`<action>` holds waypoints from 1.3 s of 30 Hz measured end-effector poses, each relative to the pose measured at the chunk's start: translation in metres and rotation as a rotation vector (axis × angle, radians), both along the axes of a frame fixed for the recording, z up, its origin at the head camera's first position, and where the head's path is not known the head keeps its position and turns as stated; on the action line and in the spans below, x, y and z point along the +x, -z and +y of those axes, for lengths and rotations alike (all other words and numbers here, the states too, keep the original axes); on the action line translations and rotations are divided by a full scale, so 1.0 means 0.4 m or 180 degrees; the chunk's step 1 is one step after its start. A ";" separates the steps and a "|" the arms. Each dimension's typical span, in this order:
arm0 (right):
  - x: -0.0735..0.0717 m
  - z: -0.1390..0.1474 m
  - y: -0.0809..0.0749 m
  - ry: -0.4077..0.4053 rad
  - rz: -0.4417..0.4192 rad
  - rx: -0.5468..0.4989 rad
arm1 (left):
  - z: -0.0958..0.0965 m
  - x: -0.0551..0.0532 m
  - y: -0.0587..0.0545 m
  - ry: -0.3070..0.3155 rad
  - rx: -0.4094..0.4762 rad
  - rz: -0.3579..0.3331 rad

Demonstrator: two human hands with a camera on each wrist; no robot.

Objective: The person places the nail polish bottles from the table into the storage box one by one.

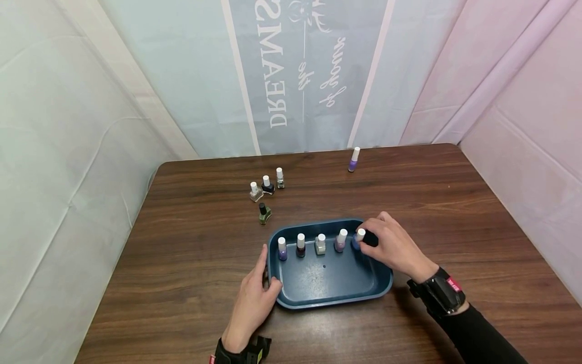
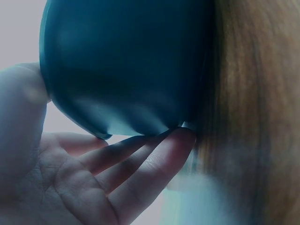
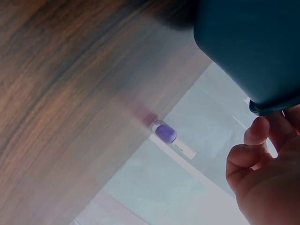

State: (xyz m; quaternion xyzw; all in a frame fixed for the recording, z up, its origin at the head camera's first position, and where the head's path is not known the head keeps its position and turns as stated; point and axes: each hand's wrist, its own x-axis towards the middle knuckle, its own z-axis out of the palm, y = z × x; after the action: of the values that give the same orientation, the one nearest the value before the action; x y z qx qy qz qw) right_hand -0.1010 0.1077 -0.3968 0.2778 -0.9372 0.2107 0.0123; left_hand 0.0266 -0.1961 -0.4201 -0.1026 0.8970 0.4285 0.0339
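A dark blue tray [image 1: 313, 288] lies on the table. My left hand [image 1: 252, 301] grips its left end, thumb over the rim and fingers [image 2: 154, 159] against the outer wall. At the tray's back right corner, my right hand [image 1: 393, 245] pinches a blue nail polish bottle [image 1: 360, 234] by its white cap. Left of it in the tray, a row of nail polish bottles stands along the back: a mauve bottle [image 1: 340, 242], a clear one [image 1: 320, 245], a dark one [image 1: 300, 246] and a purple one [image 1: 282, 250]. The tray wall [image 3: 253, 51] hides the pinched bottle in the right wrist view.
Behind the tray to the left stand a green bottle with a black cap [image 1: 264, 215], two clear bottles [image 1: 256, 193] [image 1: 280, 179] and a black bottle [image 1: 268, 188]. A purple bottle [image 1: 352, 163] stands near the back edge of the wooden table [image 1: 191, 253].
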 end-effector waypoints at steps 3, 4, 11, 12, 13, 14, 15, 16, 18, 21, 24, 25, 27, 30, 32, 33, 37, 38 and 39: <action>0.002 -0.001 -0.001 0.0042 -0.0052 -0.0009 | 0.000 0.000 -0.001 0.0003 0.0000 -0.0004; 0.003 -0.001 -0.002 0.0058 -0.0066 -0.0013 | 0.000 0.000 -0.001 0.0004 0.0000 -0.0010; 0.007 -0.004 -0.008 0.0122 -0.0044 -0.0017 | 0.000 -0.002 -0.001 -0.0006 -0.0017 -0.0034; 0.007 -0.005 -0.008 0.0123 -0.0030 -0.0013 | 0.000 -0.001 -0.001 -0.0006 -0.0014 -0.0034; 0.007 -0.005 -0.007 0.0126 -0.0014 -0.0010 | 0.000 -0.001 -0.001 -0.0006 -0.0018 -0.0031; 0.008 -0.006 -0.007 0.0128 -0.0001 -0.0006 | 0.000 -0.001 -0.001 -0.0006 -0.0023 -0.0024; 0.008 -0.006 -0.007 0.0134 0.0012 -0.0005 | 0.000 -0.001 -0.001 -0.0002 -0.0025 -0.0019; 0.009 -0.007 -0.007 0.0139 0.0025 -0.0007 | 0.000 -0.001 -0.001 -0.0001 -0.0036 -0.0014; 0.010 -0.008 -0.006 0.0152 0.0047 -0.0017 | 0.000 -0.001 0.000 0.0001 -0.0031 -0.0007; 0.011 -0.009 -0.004 0.0177 0.0071 -0.0046 | 0.000 -0.001 0.001 0.0007 -0.0022 -0.0016; 0.013 -0.009 -0.004 0.0201 0.0083 -0.0082 | 0.000 -0.002 0.002 0.0009 -0.0009 -0.0024; 0.014 -0.009 -0.004 0.0209 0.0086 -0.0091 | 0.000 -0.002 0.002 0.0009 -0.0008 -0.0024; 0.015 -0.009 -0.004 0.0228 0.0087 -0.0110 | 0.000 -0.003 0.003 0.0010 0.0003 -0.0026; 0.017 -0.009 -0.004 0.0248 0.0098 -0.0121 | -0.001 -0.004 0.004 0.0003 0.0000 -0.0030; 0.017 -0.010 -0.003 0.0258 0.0108 -0.0131 | -0.001 -0.004 0.005 0.0001 -0.0013 -0.0031; 0.018 -0.010 -0.004 0.0261 0.0116 -0.0135 | -0.001 -0.004 0.006 0.0000 -0.0014 -0.0032; 0.021 -0.010 -0.003 0.0269 0.0121 -0.0170 | -0.001 -0.005 0.007 0.0010 -0.0014 -0.0035; 0.022 -0.010 -0.003 0.0272 0.0118 -0.0178 | -0.001 -0.006 0.007 0.0015 -0.0008 -0.0045; 0.024 -0.009 -0.003 0.0275 0.0097 -0.0195 | -0.001 -0.006 0.007 0.0014 0.0000 -0.0054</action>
State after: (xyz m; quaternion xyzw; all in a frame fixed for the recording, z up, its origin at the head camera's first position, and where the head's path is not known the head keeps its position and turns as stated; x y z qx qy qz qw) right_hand -0.0916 0.1041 -0.3957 0.2397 -0.9411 0.2343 0.0442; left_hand 0.0242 -0.1967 -0.4231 -0.1042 0.8970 0.4275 0.0425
